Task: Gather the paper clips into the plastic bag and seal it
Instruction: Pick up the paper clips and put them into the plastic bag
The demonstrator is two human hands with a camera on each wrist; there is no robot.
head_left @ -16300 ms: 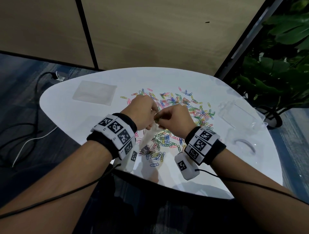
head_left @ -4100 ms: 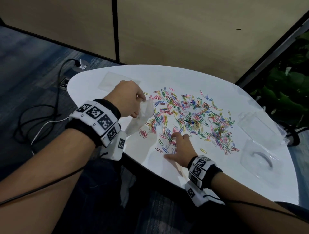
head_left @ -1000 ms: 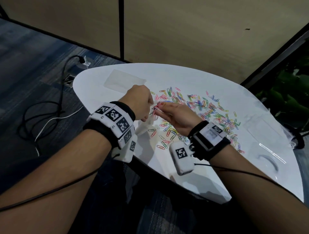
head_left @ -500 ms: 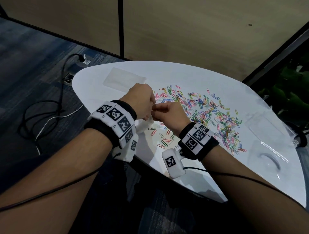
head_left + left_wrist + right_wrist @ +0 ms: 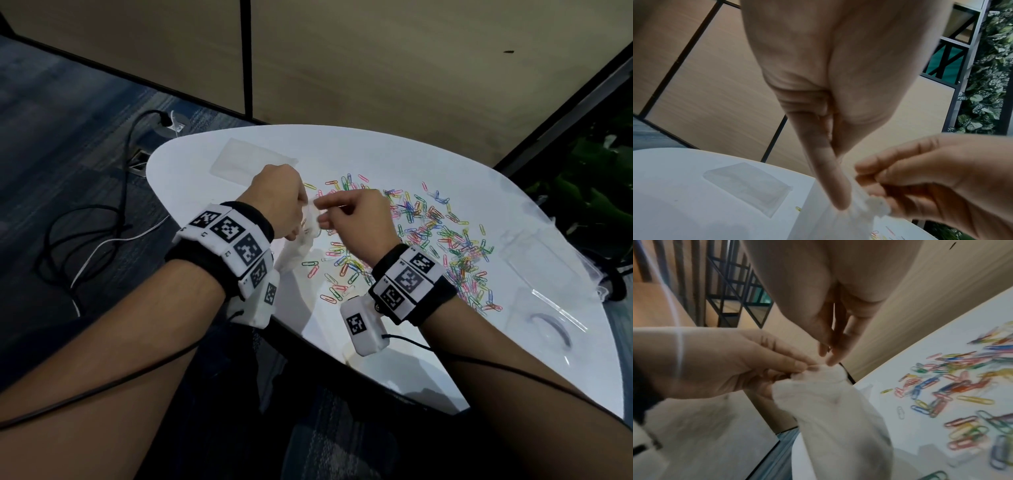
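Note:
My left hand [image 5: 301, 221] pinches the top edge of a small, crumpled clear plastic bag [image 5: 294, 255], which hangs down to the white table's [image 5: 411, 157] near-left rim. In the right wrist view, thumb and forefinger hold the bag's [image 5: 838, 418] mouth. My right hand [image 5: 320, 214] is right above that mouth with its fingertips [image 5: 830, 360] bunched together, pinching paper clips that stay mostly hidden. Many coloured paper clips [image 5: 431, 233] lie scattered across the table's middle, to the right of both hands.
A second flat clear bag [image 5: 251, 164] lies at the table's far left. A clear plastic box [image 5: 544, 260] and its lid [image 5: 548, 325] sit at the right end. Cables [image 5: 85, 222] run over the floor to the left, and a plant [image 5: 599, 205] stands to the right.
My right hand picked up clips from the pile, brought them to the bag's mouth and turned palm down. My left hand kept holding the bag in place.

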